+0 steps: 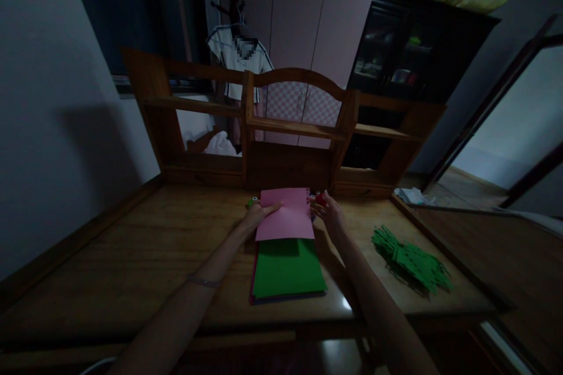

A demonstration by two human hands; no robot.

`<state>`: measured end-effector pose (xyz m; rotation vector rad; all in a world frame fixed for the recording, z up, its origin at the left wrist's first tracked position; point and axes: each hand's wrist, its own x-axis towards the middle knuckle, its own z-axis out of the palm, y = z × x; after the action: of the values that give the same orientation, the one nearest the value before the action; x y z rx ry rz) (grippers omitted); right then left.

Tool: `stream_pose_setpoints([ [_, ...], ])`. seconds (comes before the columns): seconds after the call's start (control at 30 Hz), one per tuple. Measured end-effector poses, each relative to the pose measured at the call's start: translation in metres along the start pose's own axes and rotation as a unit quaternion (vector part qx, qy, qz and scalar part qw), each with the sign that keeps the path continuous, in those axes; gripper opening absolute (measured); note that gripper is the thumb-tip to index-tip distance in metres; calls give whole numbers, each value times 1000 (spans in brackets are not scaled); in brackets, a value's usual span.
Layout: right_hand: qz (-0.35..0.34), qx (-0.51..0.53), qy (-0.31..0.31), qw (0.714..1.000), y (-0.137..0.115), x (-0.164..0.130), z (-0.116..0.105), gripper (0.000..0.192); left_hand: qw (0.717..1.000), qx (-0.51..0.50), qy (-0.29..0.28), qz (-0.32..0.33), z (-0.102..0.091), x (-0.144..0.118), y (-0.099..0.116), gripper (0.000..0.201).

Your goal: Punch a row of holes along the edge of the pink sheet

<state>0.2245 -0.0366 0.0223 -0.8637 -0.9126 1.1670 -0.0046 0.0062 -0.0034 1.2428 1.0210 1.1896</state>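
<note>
A pink sheet of paper (285, 220) is held up over the desk, tilted toward me. My left hand (257, 218) grips its left edge, thumb lying across the front and the other fingers hidden behind. Small dark marks or holes show at the sheet's upper right corner. My right hand (329, 214) is at the sheet's right edge, its fingers apart; whether they touch the paper is unclear. A small red object (322, 199) shows by its fingertips, too small to name. Below the pink sheet lies a stack of coloured paper, with a green sheet (288, 269) on top.
To the right, a heap of cut green paper pieces (413, 261) lies on the wooden desk (176, 246). A small green object with a white spot (252, 202) sits left of the pink sheet. A wooden shelf unit (290, 123) stands along the back edge.
</note>
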Motion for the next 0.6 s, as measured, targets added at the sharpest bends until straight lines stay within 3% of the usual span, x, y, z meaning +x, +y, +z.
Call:
stream_pose_setpoints([
  [0.6,1,27,5,1000,-2,1,-2,36,1000,10,14,-6,1,-2,1,53],
])
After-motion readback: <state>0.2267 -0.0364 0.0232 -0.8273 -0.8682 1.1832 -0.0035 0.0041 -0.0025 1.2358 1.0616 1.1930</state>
